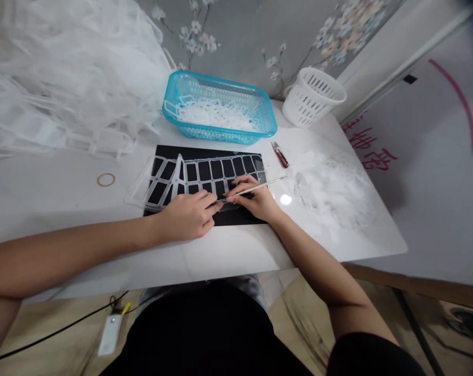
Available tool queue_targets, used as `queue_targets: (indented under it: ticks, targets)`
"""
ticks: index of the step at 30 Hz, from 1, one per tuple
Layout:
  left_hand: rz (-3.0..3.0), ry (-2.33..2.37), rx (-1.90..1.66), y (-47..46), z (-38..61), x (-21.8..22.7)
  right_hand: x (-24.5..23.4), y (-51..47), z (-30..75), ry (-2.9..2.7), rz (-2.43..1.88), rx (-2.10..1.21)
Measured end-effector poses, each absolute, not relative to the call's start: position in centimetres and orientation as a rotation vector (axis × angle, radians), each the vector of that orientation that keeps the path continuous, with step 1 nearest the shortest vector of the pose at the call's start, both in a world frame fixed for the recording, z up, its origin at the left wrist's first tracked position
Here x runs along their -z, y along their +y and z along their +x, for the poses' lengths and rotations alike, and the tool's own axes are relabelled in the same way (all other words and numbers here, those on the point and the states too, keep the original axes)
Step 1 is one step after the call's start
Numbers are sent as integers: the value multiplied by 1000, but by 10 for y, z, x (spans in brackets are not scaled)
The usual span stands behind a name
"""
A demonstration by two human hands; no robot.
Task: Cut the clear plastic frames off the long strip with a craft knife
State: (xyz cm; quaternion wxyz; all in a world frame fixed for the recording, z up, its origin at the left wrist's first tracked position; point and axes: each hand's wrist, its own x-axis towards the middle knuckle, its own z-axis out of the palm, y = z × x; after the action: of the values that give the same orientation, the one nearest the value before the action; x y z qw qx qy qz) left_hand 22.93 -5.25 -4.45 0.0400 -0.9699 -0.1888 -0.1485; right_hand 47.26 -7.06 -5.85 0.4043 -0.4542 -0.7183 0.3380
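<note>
A black mat (236,216) lies on the white table (228,256). On it rests a clear plastic sheet (205,172) cut into a grid of rectangular cells, one strip bent upward. My left hand (187,214) presses down on the sheet's near edge, fingers curled together. My right hand (254,198) is closed on a thin stick-like tool (269,183) whose tip meets the sheet beside my left fingertips.
A turquoise basket (220,107) of white plastic scraps stands behind the mat, a white slotted cup (312,96) to its right. Small red-handled cutters (280,155), a scrap pile (330,190), a rubber band (106,179) and a heap of clear frames (59,89) surround it.
</note>
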Motion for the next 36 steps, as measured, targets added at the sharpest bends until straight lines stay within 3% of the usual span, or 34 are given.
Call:
queue_targets:
  ticks: [9, 20, 26, 31, 36]
  targets:
    - [-2998, -617, 471, -52, 230, 44, 58, -68, 471, -1916, -1104, -845]
    - [-3035, -644, 421, -50, 230, 46, 59, -73, 471, -2330, -1032, -40]
    - [-3035, -616, 489, -50, 229, 49, 58, -63, 482, -1816, -1292, 244]
    - [-3013, -616, 522, -51, 228, 51, 30, -42, 506, -1378, -1386, 390]
    - [-2998, -601, 476, -51, 227, 50, -1, 14, 512, -1299, -1285, 273]
